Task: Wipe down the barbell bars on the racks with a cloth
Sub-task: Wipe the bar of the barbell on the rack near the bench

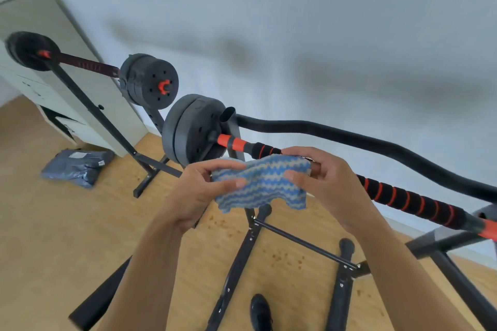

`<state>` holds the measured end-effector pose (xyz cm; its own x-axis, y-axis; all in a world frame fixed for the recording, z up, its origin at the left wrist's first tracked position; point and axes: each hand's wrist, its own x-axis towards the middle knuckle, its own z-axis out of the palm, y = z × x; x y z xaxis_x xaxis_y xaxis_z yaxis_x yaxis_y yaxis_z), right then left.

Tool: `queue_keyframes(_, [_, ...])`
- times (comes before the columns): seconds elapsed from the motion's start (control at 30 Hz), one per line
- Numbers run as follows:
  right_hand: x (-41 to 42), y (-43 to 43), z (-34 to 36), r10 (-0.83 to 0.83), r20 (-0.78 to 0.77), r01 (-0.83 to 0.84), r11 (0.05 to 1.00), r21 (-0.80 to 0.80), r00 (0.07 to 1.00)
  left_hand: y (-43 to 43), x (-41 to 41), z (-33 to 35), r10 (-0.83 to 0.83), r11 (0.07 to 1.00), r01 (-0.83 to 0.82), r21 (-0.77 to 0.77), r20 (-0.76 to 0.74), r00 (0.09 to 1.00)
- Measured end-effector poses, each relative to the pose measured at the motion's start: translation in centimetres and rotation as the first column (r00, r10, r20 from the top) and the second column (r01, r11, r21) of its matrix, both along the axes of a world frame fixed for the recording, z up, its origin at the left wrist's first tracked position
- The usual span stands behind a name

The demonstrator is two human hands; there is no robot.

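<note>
Both hands hold a blue and white zigzag cloth (262,184) stretched in front of the near barbell bar (406,199), a black foam grip with red spiral stripes and orange ends. My left hand (200,188) pinches the cloth's left edge. My right hand (320,172) grips its right edge, right by the bar. Dark weight plates (188,129) sit on the bar's left end. A second barbell (88,64) with black plates rests on a rack further back left.
A curved black padded rail (349,140) runs behind the near bar. Black rack legs and a crossbar (304,244) stand on the wooden floor below. A white cabinet (53,67) and a grey package (78,166) lie at the left. My dark shoe (259,312) shows at the bottom.
</note>
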<state>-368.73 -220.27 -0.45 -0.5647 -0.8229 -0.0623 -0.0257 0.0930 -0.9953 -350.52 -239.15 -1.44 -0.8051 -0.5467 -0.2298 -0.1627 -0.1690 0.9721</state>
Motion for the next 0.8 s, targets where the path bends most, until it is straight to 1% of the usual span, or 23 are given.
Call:
queue_keyframes(0.07, [-0.4, -0.4, 0.2, 0.021, -0.038, -0.019, 0.999, 0.051, 0.999, -1.1, -0.2, -0.2, -0.046, 0.995, 0.052, -0.084, 0.071, 0.996])
queue_keyframes(0.17, [-1.0, -1.1, 0.2, -0.012, -0.103, 0.026, 0.99, 0.136, 0.995, -2.1, -0.7, -0.5, -0.006, 0.965, 0.043, -0.26, 0.141, 0.99])
queue_keyframes(0.23, [-1.5, -1.5, 0.1, -0.043, -0.173, 0.073, 0.982, 0.171, 0.984, -2.7, -0.9, -0.4, 0.022, 0.934, 0.04, -0.354, 0.169, 0.985])
queue_keyframes(0.3, [-1.8, -1.8, -0.1, -0.063, -0.256, 0.115, 0.975, 0.191, 0.965, -3.0, -1.2, -0.6, 0.023, 0.907, 0.056, -0.417, 0.182, 0.983])
queue_keyframes(0.43, [-3.3, -2.5, -0.7, -0.103, -0.332, 0.177, 0.964, 0.199, 0.938, -3.6, -2.4, -1.4, 0.087, 0.844, 0.016, -0.536, 0.166, 0.982])
queue_keyframes(0.5, [-3.9, -2.9, -0.9, -0.089, -0.378, 0.182, 0.959, 0.217, 0.921, -3.8, -2.9, -1.4, 0.055, 0.856, 0.031, -0.516, 0.152, 0.987])
queue_keyframes(0.57, [-4.1, -3.3, -1.0, -0.068, -0.313, 0.144, 0.963, 0.228, 0.947, -3.4, -3.2, -0.7, -0.016, 0.918, 0.065, -0.392, 0.128, 0.992])
queue_keyframes(0.63, [-4.3, -3.7, -0.8, -0.07, -0.207, 0.113, 0.972, 0.206, 0.976, -2.6, -3.8, 0.2, -0.027, 0.964, 0.046, -0.261, 0.076, 0.997])
queue_keyframes(0.67, [-4.5, -3.9, -0.7, -0.094, -0.12, 0.116, 0.976, 0.184, 0.988, -2.3, -4.2, 0.5, -0.012, 0.98, 0.021, -0.199, 0.045, 0.999])
queue_keyframes(0.73, [-4.9, -4.2, -0.6, -0.144, 0.131, 0.129, 0.984, 0.119, 0.981, -1.9, -4.8, 0.6, 0.01, 0.997, -0.013, -0.074, -0.029, 1.0])
queue_keyframes(0.77, [-5.1, -4.3, -0.6, -0.15, 0.265, 0.135, 0.988, 0.073, 0.953, -1.8, -5.0, 0.5, 0.009, 0.999, -0.011, -0.037, -0.042, 0.999])
queue_keyframes(0.8, [-5.4, -4.4, -0.5, -0.138, 0.364, 0.136, 0.99, 0.032, 0.921, -1.8, -5.2, 0.3, -0.004, 0.998, 0.002, -0.056, -0.03, 1.0])
